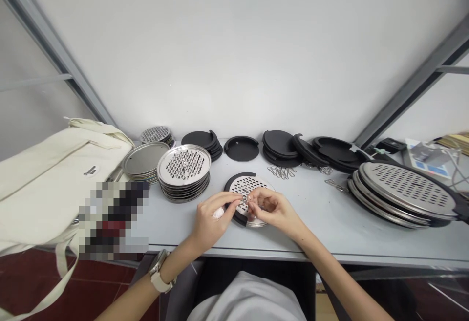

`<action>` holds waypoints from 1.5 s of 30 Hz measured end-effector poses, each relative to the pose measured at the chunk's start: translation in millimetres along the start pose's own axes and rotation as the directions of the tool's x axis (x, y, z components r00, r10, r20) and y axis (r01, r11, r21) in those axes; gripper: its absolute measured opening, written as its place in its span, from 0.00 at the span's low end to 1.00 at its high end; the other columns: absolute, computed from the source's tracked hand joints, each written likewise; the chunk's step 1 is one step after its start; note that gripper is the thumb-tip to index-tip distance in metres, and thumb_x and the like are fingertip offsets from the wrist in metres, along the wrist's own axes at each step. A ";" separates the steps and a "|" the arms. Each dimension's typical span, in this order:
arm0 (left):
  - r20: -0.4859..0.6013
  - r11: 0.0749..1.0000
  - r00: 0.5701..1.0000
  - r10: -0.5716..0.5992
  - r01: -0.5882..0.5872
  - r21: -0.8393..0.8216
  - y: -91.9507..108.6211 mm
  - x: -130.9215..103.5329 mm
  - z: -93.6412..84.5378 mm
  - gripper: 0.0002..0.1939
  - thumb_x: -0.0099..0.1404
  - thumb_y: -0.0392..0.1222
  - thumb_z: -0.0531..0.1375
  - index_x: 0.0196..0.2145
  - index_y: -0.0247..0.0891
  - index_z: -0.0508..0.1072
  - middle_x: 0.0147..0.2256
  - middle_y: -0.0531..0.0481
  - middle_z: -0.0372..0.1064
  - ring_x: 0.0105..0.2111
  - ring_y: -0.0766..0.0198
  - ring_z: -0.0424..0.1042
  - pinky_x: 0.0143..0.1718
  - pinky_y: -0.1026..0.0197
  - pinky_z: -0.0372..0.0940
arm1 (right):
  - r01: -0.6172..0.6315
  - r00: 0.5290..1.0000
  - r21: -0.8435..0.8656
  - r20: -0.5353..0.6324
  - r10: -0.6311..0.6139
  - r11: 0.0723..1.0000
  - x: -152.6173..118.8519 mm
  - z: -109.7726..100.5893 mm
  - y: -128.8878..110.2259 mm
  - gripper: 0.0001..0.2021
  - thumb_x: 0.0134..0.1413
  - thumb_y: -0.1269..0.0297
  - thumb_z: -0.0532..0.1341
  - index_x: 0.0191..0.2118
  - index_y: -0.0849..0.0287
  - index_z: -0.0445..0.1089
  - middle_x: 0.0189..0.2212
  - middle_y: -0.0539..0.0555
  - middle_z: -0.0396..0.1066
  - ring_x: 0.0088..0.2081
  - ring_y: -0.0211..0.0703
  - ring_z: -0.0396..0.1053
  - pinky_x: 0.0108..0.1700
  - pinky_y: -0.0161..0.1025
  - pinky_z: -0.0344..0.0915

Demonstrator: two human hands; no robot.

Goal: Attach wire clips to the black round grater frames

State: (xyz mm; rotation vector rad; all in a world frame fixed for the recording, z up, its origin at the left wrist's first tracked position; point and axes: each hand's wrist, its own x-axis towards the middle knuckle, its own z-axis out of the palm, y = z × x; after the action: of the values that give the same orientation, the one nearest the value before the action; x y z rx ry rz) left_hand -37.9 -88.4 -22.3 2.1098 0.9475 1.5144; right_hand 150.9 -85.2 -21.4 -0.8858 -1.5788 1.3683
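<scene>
My left hand (210, 218) and my right hand (274, 208) meet over a round perforated steel grater disc (252, 182). Between the fingertips of both is a small shiny wire clip (245, 198), partly covered by the fingers. A crumpled white scrap (219, 213) shows against my left palm. The disc lies on the table, and a black curved rim (231, 180) wraps around its left side. Just behind it is a loose pile of bent wire clips (281, 172).
Stacks of steel grater discs (184, 164) and plain discs (144, 160) stand at left, beside a cream canvas bag (47, 179). Black round holders (242, 149) line the wall. More perforated discs (410, 189) are piled at right on the grey table (308, 230).
</scene>
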 end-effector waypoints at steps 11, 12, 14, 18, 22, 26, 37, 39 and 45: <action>-0.025 0.992 0.996 0.085 -0.082 0.096 -1.8 -0.9 2.2 0.07 0.62 0.31 0.60 0.36 0.38 0.74 0.36 0.49 0.75 0.38 0.65 0.74 0.41 0.64 0.69 | 0.034 0.997 -0.111 -0.059 -0.041 0.993 0.4 0.9 -2.2 0.02 0.55 0.70 0.58 0.32 0.59 0.64 0.24 0.46 0.59 0.26 0.32 0.57 0.30 0.31 0.56; -0.014 0.991 0.995 0.099 -0.097 0.095 -1.8 -1.0 2.3 0.07 0.62 0.31 0.59 0.37 0.38 0.74 0.36 0.49 0.75 0.38 0.65 0.74 0.41 0.64 0.69 | 0.037 0.997 -0.109 -0.057 -0.044 0.993 0.5 1.3 -1.7 0.01 0.55 0.70 0.58 0.32 0.59 0.64 0.25 0.46 0.59 0.27 0.33 0.57 0.30 0.31 0.56; -0.004 0.988 0.993 0.122 -0.121 0.098 -2.1 -1.3 2.5 0.07 0.62 0.30 0.59 0.37 0.38 0.73 0.35 0.49 0.75 0.37 0.66 0.74 0.41 0.64 0.69 | 0.040 0.997 -0.117 -0.055 -0.047 0.992 0.6 1.8 0.0 0.01 0.55 0.70 0.57 0.33 0.59 0.64 0.25 0.46 0.58 0.27 0.33 0.57 0.30 0.31 0.56; -0.011 0.986 0.994 0.108 -0.106 0.132 -4.0 -2.3 2.9 0.06 0.62 0.30 0.59 0.37 0.38 0.73 0.34 0.51 0.75 0.34 0.68 0.74 0.38 0.67 0.68 | 0.046 0.997 -0.149 -0.056 -0.055 0.988 0.5 1.7 3.8 0.02 0.55 0.72 0.57 0.33 0.59 0.64 0.25 0.46 0.58 0.27 0.33 0.56 0.30 0.31 0.55; 0.015 0.982 0.992 0.122 -0.123 0.141 -5.5 -3.6 3.7 0.06 0.62 0.30 0.60 0.37 0.38 0.73 0.33 0.52 0.75 0.33 0.69 0.73 0.37 0.68 0.67 | 0.043 0.997 -0.161 -0.058 -0.053 0.986 0.8 1.5 4.5 0.02 0.55 0.72 0.56 0.33 0.58 0.63 0.25 0.46 0.57 0.27 0.33 0.56 0.29 0.31 0.55; 0.033 0.974 0.991 0.126 -0.130 0.185 -6.3 -4.7 5.1 0.05 0.63 0.31 0.59 0.36 0.37 0.72 0.31 0.53 0.74 0.31 0.69 0.72 0.35 0.68 0.66 | 0.019 0.999 -0.148 -0.046 -0.026 0.989 0.0 2.5 3.9 0.03 0.55 0.72 0.56 0.32 0.58 0.62 0.25 0.46 0.58 0.27 0.33 0.57 0.30 0.31 0.56; 0.062 0.947 0.991 0.119 -0.132 0.292 -9.5 -7.7 5.0 0.03 0.64 0.32 0.57 0.34 0.37 0.70 0.29 0.53 0.72 0.29 0.70 0.71 0.33 0.68 0.64 | -0.014 1.000 -0.096 -0.029 0.011 0.995 -0.9 3.5 3.2 0.03 0.55 0.72 0.56 0.33 0.58 0.61 0.25 0.45 0.57 0.26 0.33 0.56 0.29 0.31 0.55; 0.071 0.936 0.988 0.137 -0.152 0.318 -9.7 -9.0 4.9 0.03 0.64 0.32 0.57 0.33 0.37 0.69 0.28 0.53 0.71 0.28 0.70 0.70 0.31 0.68 0.63 | -0.010 0.999 -0.105 -0.038 0.006 0.994 -0.4 3.2 2.0 0.03 0.55 0.72 0.55 0.33 0.58 0.61 0.25 0.45 0.57 0.26 0.33 0.56 0.29 0.31 0.55; 0.126 0.905 0.973 0.192 -0.225 0.362 -11.0 -11.3 5.5 0.04 0.63 0.30 0.56 0.33 0.37 0.69 0.27 0.54 0.68 0.26 0.70 0.68 0.30 0.67 0.61 | 0.000 0.999 -0.177 -0.034 -0.006 0.984 -0.4 3.1 0.6 0.03 0.53 0.73 0.55 0.32 0.58 0.61 0.25 0.45 0.58 0.27 0.33 0.57 0.29 0.31 0.55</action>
State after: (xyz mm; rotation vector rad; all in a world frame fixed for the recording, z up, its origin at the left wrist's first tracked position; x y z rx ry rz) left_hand -38.4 -88.2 -39.0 2.6002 1.0771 1.4093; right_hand 148.2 -86.7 -22.2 -1.0070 -1.6934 1.2177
